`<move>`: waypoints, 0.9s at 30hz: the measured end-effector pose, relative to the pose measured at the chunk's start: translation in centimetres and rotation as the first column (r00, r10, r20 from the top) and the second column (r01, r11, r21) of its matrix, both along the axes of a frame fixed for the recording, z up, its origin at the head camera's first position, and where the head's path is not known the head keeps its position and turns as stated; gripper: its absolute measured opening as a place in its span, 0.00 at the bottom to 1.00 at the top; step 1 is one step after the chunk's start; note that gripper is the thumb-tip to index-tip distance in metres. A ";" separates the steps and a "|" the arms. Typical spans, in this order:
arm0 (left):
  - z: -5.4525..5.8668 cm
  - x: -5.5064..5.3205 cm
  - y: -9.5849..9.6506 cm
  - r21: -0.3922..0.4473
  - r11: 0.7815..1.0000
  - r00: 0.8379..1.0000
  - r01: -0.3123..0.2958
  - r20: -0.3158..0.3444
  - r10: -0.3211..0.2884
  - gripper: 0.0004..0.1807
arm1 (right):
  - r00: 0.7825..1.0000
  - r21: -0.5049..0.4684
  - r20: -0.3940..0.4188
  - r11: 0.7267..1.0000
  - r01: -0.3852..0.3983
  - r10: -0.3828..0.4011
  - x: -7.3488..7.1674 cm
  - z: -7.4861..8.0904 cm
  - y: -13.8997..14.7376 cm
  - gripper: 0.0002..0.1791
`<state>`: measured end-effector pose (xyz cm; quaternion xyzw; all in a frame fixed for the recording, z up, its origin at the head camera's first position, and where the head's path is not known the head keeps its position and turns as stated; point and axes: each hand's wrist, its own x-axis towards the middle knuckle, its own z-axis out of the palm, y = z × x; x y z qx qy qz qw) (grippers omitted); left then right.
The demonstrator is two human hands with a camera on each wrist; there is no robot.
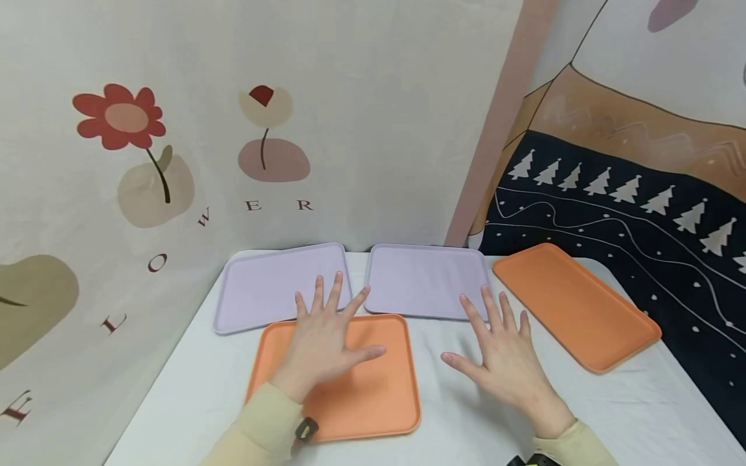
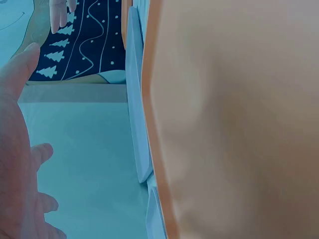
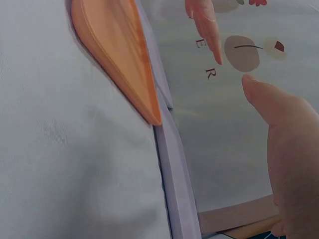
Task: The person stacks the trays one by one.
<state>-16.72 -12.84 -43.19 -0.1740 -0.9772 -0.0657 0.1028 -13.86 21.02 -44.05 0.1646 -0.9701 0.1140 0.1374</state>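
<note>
My left hand (image 1: pixel 320 343) hovers over an orange tray (image 1: pixel 373 414) at the table's near middle, palm down with the fingers spread and nothing held. To its right, my right hand (image 1: pixel 507 356) is held above the white tablecloth, its fingers also spread and holding nothing. Behind the hands lie two lilac trays, a left one (image 1: pixel 268 285) and a right one (image 1: pixel 425 278). In the left wrist view the orange tray (image 2: pixel 249 119) fills the right side, apart from the left hand (image 2: pixel 17 164). The right wrist view has the right hand (image 3: pixel 294 144) clear of the cloth.
A second orange tray (image 1: pixel 577 304) lies slanted at the right side of the white table (image 1: pixel 466 427). A cream cloth with flower prints (image 1: pixel 361 116) hangs behind and at the left. At the right hangs a dark cloth with white trees (image 1: pixel 618 207).
</note>
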 end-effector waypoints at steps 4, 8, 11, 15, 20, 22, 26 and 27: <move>0.0 0.1 -0.6 0.016 1.000 1.000 -0.011 -0.007 0.011 0.59 | 1.000 -0.018 0.014 1.000 -0.005 0.005 0.0 -0.1 -0.4 0.57; 0.2 0.3 -1.3 0.043 0.999 1.000 -0.029 0.009 0.029 0.59 | 1.000 -0.046 0.026 0.999 -0.007 0.008 0.2 -0.3 -0.6 0.57; 0.4 0.5 -1.9 0.077 0.996 0.999 -0.045 0.025 0.043 0.59 | 0.999 -0.073 0.035 0.997 -0.005 0.008 0.4 -0.3 -0.8 0.56; 0.4 0.6 -2.6 0.109 0.992 0.997 -0.061 0.046 0.056 0.59 | 0.999 -0.120 0.053 0.993 -0.007 0.013 0.5 -0.4 -1.0 0.55; 0.3 0.7 -3.5 0.123 0.989 0.996 -0.078 0.055 0.071 0.60 | 0.996 -0.177 0.089 0.984 -0.004 0.020 0.5 -0.3 -1.4 0.54; 0.3 0.7 -3.9 0.134 0.987 0.996 -0.086 0.051 0.080 0.60 | 0.995 -0.191 0.100 0.982 -0.003 0.022 0.5 -0.3 -1.5 0.54; 0.2 0.8 -4.6 0.157 0.983 0.995 -0.098 0.049 0.092 0.59 | 0.993 -0.219 0.109 0.976 -0.010 0.034 0.6 -0.3 -1.8 0.53; 0.2 0.8 -4.8 0.163 0.981 0.994 -0.102 0.052 0.094 0.58 | 0.993 -0.228 0.110 0.974 -0.013 0.039 0.6 -0.4 -1.9 0.53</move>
